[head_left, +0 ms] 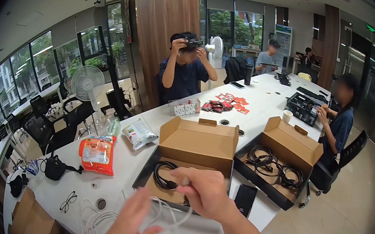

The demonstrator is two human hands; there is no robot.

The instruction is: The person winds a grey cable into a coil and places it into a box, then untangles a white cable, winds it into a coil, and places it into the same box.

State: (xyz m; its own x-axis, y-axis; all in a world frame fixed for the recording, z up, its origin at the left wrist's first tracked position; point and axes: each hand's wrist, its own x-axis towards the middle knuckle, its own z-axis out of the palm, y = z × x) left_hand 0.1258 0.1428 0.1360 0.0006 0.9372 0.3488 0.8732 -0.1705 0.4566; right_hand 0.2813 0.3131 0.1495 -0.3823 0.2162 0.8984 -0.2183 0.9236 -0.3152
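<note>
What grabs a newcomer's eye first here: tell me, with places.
First, at bottom centre, the right hand, apparently pinching a white cable, and the open, blurred left hand. Behind them in view, the left cardboard box and right cardboard box stand open, black cables inside. Left of these, a bright red-orange packet lies on the white table; small red packets are scattered farther back.

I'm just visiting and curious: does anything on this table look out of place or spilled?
The small, shiny red packets lie in a loose, scattered heap, perhaps spilled. Near the left hand, the thin white cable sprawls in untidy loops. Nothing looks clearly damaged.
</note>
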